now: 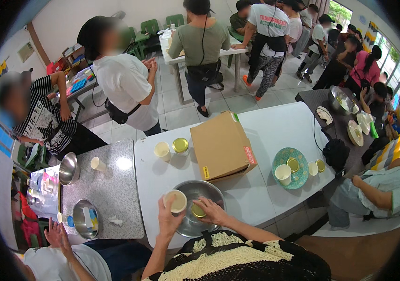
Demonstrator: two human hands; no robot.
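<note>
My left hand point(166, 216) is wrapped round a pale paper cup point(176, 202), held over the left rim of a steel mixing bowl point(216, 191). What the cup holds is hard to make out; its round top looks beige. Within the bowl's outline, my right hand point(213, 211) has its fingers on a small jar with a gold lid point(198, 210). Whether that jar rests on the bowl's bottom I cannot tell. Beyond the bowl stand another paper cup point(162, 151) and a second gold-lidded jar point(180, 145).
A cardboard box point(221, 145) lies on the white table point(265, 126) beyond the bowl. To the right, a patterned green plate point(297, 180) carries a cup and a jar. A speckled table point(115, 201) with steel bowls adjoins on the left. People sit and stand around.
</note>
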